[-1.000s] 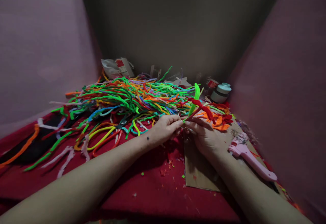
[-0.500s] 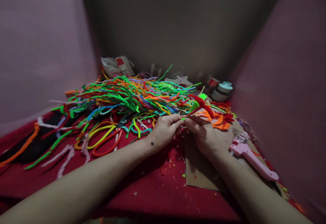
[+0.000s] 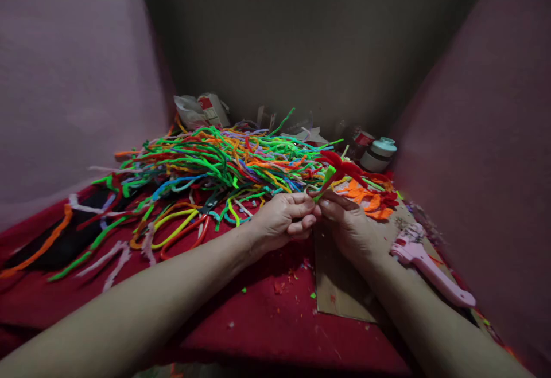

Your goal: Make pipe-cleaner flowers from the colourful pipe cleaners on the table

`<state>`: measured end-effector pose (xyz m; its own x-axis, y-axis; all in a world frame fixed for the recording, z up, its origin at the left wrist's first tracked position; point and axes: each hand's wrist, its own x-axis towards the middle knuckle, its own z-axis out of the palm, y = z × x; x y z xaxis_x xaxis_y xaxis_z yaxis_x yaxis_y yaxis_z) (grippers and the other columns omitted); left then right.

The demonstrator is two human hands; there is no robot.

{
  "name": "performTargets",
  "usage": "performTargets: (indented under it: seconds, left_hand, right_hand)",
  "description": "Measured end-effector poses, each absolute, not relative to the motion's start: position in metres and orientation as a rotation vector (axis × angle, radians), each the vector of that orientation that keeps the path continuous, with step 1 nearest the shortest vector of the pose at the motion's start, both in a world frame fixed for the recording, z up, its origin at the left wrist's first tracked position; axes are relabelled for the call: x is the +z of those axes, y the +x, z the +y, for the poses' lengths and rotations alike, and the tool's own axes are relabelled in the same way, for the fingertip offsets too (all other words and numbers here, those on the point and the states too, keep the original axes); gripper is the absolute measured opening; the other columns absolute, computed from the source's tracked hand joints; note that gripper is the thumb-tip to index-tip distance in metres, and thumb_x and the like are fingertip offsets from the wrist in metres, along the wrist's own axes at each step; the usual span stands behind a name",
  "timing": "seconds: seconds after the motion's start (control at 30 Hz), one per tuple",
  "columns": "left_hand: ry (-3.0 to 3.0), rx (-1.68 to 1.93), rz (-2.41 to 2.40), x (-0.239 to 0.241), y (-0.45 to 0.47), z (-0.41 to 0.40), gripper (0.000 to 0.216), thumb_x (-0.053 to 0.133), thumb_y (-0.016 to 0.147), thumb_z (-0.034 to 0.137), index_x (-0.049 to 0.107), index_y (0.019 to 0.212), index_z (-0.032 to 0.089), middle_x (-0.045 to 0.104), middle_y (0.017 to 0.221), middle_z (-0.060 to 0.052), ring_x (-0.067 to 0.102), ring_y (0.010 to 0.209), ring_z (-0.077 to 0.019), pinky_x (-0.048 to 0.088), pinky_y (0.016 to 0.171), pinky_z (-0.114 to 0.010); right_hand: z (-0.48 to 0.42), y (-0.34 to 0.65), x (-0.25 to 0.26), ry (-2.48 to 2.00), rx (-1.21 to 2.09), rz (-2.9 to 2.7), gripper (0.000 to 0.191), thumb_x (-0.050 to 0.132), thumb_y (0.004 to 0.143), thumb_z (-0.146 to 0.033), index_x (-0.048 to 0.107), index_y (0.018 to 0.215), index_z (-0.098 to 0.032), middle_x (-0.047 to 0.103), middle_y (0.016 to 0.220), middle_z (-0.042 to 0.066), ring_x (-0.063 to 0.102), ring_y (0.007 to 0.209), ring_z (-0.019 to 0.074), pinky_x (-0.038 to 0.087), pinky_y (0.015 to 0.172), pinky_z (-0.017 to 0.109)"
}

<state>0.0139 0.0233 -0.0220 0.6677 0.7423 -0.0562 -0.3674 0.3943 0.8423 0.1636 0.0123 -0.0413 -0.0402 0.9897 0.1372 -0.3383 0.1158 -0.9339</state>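
The red-and-green piece (image 3: 330,175) has turned, its red loops (image 3: 350,169) now fanned out, left hand (image 3: 282,217) and right hand (image 3: 350,230) pinching it in closed grip, scrap-specked counter (image 3: 258,323) open to its near edge.

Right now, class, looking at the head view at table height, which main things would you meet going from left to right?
Orange fuzzy strip → scissors → left hand → right hand → pink glue gun.

No lettering can be read; print on the red-and-white carton (image 3: 214,110) is too small.
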Motion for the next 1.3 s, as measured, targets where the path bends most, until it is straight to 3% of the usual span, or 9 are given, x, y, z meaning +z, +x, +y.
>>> performTargets:
  seconds: [0.23, 0.47, 0.57, 0.67, 0.77, 0.87, 1.0, 1.17, 1.3]
  left_hand:
    - [0.804, 0.584, 0.333, -0.023, 0.008, 0.027, 0.01, 0.05, 0.082, 0.014, 0.056, 0.076, 0.009, 0.045, 0.048, 0.006, 0.021, 0.029, 0.0015, 0.021, 0.037, -0.015]
    - [0.907, 0.573, 0.357, -0.023, 0.009, 0.028, 0.013, 0.05, 0.082, 0.02, 0.054, 0.074, 0.01, 0.047, 0.051, 0.005, 0.028, 0.03, 0.0, 0.026, 0.038, -0.016]
    - [1.196, 0.687, 0.544, -0.024, 0.012, 0.029, 0.022, 0.05, 0.083, 0.03, 0.055, 0.073, 0.011, 0.051, 0.055, 0.003, 0.038, 0.035, -0.003, 0.028, 0.04, -0.018]
    - [1.6, 0.832, 0.75, -0.028, 0.012, 0.029, 0.021, 0.054, 0.08, 0.034, 0.056, 0.079, 0.013, 0.053, 0.063, 0.002, 0.046, 0.047, -0.0063, 0.034, 0.047, -0.019]
    - [2.021, 0.977, 0.919, -0.034, 0.01, 0.028, 0.014, 0.055, 0.08, 0.03, 0.055, 0.08, 0.016, 0.053, 0.068, 0.002, 0.047, 0.06, -0.0094, 0.037, 0.058, -0.022]
    - [2.302, 1.061, 1.041, -0.039, 0.009, 0.025, 0.01, 0.048, 0.083, 0.022, 0.055, 0.078, 0.016, 0.052, 0.067, 0.002, 0.046, 0.06, -0.0101, 0.036, 0.06, -0.022]
    - [2.282, 1.149, 1.08, -0.037, 0.01, 0.021, 0.013, 0.049, 0.084, 0.023, 0.055, 0.074, 0.017, 0.051, 0.061, 0.003, 0.045, 0.054, -0.0088, 0.034, 0.055, -0.02]
    - [2.126, 1.171, 1.063, -0.033, 0.012, 0.019, 0.017, 0.05, 0.083, 0.024, 0.055, 0.069, 0.017, 0.046, 0.052, 0.005, 0.04, 0.049, -0.0067, 0.032, 0.051, -0.018]
    - [1.885, 1.092, 1.024, -0.03, 0.013, 0.021, 0.019, 0.05, 0.082, 0.026, 0.055, 0.066, 0.016, 0.042, 0.05, 0.006, 0.037, 0.047, -0.0057, 0.03, 0.048, -0.018]
  right_hand:
    - [0.012, 0.164, -0.036, -0.735, 1.562, -0.939, 0.014, 0.073, 0.059, -0.02, 0.071, 0.073, -0.021, 0.064, 0.061, -0.003, 0.054, 0.056, 0.0102, 0.045, 0.06, 0.024]
    - [0.015, 0.162, -0.039, -0.734, 1.504, -1.037, 0.006, 0.069, 0.065, -0.019, 0.065, 0.06, -0.019, 0.055, 0.053, -0.004, 0.044, 0.049, 0.0089, 0.037, 0.052, 0.023]
    - [0.016, 0.162, -0.042, -0.769, 1.417, -1.096, 0.011, 0.067, 0.069, -0.024, 0.064, 0.061, -0.018, 0.053, 0.052, -0.004, 0.046, 0.051, 0.0097, 0.038, 0.054, 0.024]
    - [0.013, 0.161, -0.042, -0.852, 1.302, -1.095, 0.006, 0.07, 0.066, -0.024, 0.068, 0.067, -0.019, 0.062, 0.064, -0.002, 0.053, 0.061, 0.0127, 0.042, 0.061, 0.026]
    - [0.005, 0.156, -0.037, -0.908, 1.228, -1.1, 0.014, 0.072, 0.063, -0.023, 0.071, 0.076, -0.021, 0.068, 0.075, -0.001, 0.058, 0.069, 0.0153, 0.046, 0.067, 0.029]
    - [-0.003, 0.152, -0.031, -0.948, 1.149, -1.135, 0.016, 0.073, 0.062, -0.023, 0.071, 0.078, -0.022, 0.069, 0.076, -0.001, 0.059, 0.072, 0.0158, 0.047, 0.069, 0.029]
    - [-0.006, 0.151, -0.03, -1.01, 1.014, -1.138, 0.011, 0.073, 0.063, -0.026, 0.071, 0.073, -0.021, 0.069, 0.075, 0.0, 0.059, 0.071, 0.0157, 0.047, 0.069, 0.03]
    - [-0.004, 0.15, -0.031, -1.018, 0.847, -1.262, 0.012, 0.068, 0.069, -0.027, 0.072, 0.079, -0.022, 0.07, 0.084, 0.003, 0.06, 0.081, 0.0185, 0.046, 0.081, 0.034]
    - [-0.004, 0.15, -0.03, -1.014, 0.857, -1.28, 0.013, 0.064, 0.072, -0.029, 0.072, 0.08, -0.022, 0.07, 0.081, 0.002, 0.06, 0.079, 0.018, 0.047, 0.078, 0.033]
